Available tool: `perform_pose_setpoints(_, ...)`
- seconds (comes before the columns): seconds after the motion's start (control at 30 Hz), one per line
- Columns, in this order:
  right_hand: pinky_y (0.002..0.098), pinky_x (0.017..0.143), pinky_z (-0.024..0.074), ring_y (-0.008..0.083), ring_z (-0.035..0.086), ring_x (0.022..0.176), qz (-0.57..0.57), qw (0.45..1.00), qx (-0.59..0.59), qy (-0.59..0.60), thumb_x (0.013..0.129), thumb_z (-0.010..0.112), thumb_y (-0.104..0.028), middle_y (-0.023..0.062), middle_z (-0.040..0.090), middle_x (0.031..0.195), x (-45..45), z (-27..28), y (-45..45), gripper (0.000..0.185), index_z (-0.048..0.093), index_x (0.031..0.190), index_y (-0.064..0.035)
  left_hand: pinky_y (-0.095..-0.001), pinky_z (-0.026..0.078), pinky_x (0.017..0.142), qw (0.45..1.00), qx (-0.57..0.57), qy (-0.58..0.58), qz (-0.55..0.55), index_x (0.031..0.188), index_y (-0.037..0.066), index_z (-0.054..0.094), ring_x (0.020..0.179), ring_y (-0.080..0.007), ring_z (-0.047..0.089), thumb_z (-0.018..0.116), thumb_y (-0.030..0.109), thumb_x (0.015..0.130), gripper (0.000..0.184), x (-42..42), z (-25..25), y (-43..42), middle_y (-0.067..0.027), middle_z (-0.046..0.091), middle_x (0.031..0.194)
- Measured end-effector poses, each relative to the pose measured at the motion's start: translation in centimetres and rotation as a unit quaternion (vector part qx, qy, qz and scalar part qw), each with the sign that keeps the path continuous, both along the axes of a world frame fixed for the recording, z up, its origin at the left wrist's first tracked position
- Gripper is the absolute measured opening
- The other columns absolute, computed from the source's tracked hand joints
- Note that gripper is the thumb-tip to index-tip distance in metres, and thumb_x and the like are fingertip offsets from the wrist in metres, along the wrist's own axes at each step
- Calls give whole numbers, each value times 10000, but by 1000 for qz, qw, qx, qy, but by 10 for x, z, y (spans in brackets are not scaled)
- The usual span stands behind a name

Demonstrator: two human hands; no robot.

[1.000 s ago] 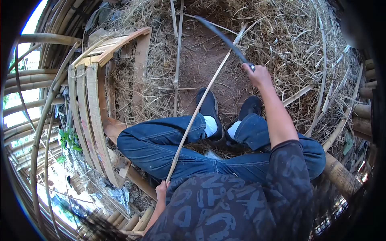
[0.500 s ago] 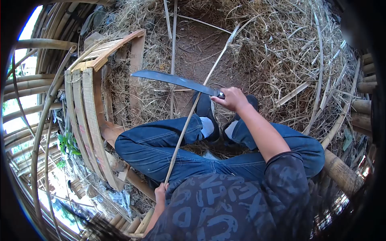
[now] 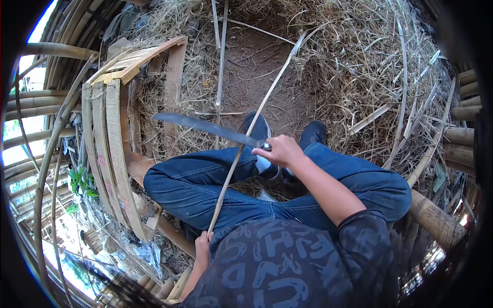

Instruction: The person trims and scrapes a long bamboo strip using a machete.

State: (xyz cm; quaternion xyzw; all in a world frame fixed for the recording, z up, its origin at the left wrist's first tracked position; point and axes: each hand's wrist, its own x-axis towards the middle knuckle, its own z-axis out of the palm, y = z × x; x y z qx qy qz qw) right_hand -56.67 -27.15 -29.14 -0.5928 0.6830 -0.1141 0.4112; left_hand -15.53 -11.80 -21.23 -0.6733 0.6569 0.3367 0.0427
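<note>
Straw-littered dirt floor [image 3: 264, 61]; left hand [image 3: 204, 241] closed on bamboo strip [image 3: 224, 193], right hand [image 3: 280, 151] gripping machete [image 3: 205, 126], its blade crossing the strip. Strip in one piece; work apparently unfinished.

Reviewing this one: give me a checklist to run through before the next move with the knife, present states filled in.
1. Right hand closed on the handle of the knife: ok.
2. Left hand holding the near end of the bamboo strip: ok.
3. Left hand apart from the blade: ok.
4. Left trouser leg out from under the strip: not ok, the strip crosses above it.
5. Blade touching the strip: cannot tell; they overlap in view.
</note>
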Motion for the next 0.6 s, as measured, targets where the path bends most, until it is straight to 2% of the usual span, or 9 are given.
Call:
perform_pose_setpoints(0.13, 461, 598, 537, 382, 661, 628, 57, 996, -58, 42, 798, 466, -776, 191, 639, 625, 22, 0, 7, 765, 668, 700, -45, -469, 428, 538, 998, 59, 22, 16, 746, -47, 525, 631, -466, 577, 550, 210, 964, 338, -10, 14, -14, -285, 547, 647)
perform_pose_setpoints(0.43, 424, 531, 519, 326, 658, 580, 94, 985, -92, 114, 763, 453, -816, 158, 633, 603, 10, -30, -10, 770, 639, 690, -72, -485, 434, 568, 998, 53, 37, 19, 767, -41, 556, 663, -475, 580, 511, 242, 983, 359, -11, 12, -16, -286, 553, 664)
perform_pose_setpoints(0.5, 429, 534, 519, 325, 664, 594, 74, 982, -110, 137, 753, 453, -826, 159, 641, 616, 4, -35, -11, 770, 642, 695, -82, -486, 434, 566, 998, 44, 29, 21, 768, -37, 557, 661, -475, 577, 518, 241, 980, 352, -10, 11, -11, -285, 553, 666)
perform_pose_setpoints(0.6, 450, 583, 527, 345, 677, 662, 12, 985, -69, 156, 729, 453, -846, 168, 660, 661, -28, -45, -14, 793, 661, 716, -81, -474, 433, 542, 1000, 16, 18, 7, 782, -12, 575, 619, -452, 577, 531, 264, 977, 341, -2, 1, -8, -260, 551, 639)
